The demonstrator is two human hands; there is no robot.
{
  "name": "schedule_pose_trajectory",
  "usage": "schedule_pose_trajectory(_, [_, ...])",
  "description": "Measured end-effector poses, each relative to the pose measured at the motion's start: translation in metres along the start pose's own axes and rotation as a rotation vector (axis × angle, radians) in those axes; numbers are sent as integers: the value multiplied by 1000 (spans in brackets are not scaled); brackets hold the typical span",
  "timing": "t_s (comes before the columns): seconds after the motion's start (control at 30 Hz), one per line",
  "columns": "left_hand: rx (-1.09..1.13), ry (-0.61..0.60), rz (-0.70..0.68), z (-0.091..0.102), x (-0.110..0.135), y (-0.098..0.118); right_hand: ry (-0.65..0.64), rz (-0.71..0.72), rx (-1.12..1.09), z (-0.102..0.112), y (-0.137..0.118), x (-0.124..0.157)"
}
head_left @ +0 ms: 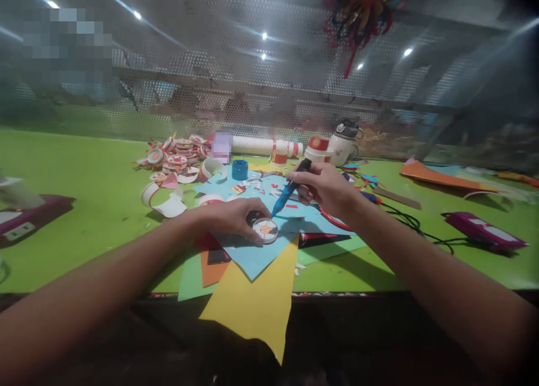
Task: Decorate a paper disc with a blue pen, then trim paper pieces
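My left hand (245, 217) is closed around the edge of a small round white disc (265, 230) with an orange and dark pattern on its top. The disc rests on light blue paper (252, 260). In my right hand (323, 187) is a thick blue-and-black pen (286, 198), held at a slant. Its blue tip points down at the disc's far rim; whether it touches is too small to tell. Behind the hands stands a blue round tub (240, 170), with paper scraps (275, 191) scattered beside it.
A heap of red-and-white discs (179, 156) lies at back left, near cut white rings (162, 198). A long white tube (256, 146) and a bottle (344, 142) stand behind. Yellow paper (256, 302) hangs over the table's front edge. Black cables (408, 220) and a purple box (484, 231) lie right.
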State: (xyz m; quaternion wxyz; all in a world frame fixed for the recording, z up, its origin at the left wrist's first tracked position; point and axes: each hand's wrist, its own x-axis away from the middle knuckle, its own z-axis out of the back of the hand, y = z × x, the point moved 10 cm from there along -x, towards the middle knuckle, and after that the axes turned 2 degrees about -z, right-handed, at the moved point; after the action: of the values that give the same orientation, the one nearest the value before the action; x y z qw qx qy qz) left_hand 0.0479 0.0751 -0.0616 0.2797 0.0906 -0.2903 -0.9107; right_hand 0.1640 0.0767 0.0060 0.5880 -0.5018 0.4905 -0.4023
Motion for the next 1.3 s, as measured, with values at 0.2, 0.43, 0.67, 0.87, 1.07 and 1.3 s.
schedule_pose_trajectory(0.2, [-12,-3,18,-1,-2,-4,75,191,150,-5,0,5])
schedule_pose_trajectory(0.43, [41,-2,31,-2,-3,-8,193,354,206,5,-3,34])
schedule_pose_trajectory(0.67, [67,1,54,-3,-2,-10,244,457,459,-6,-19,51])
schedule_pose_trajectory(0.87, [57,1,90,-1,-1,-8,257,507,507,-8,-20,52])
schedule_pose_trajectory(1.07, [55,-24,134,-2,0,-7,241,547,567,-14,-24,53])
schedule_pose_trajectory(1.3, [59,-24,138,-2,0,-9,184,554,583,-20,-21,49])
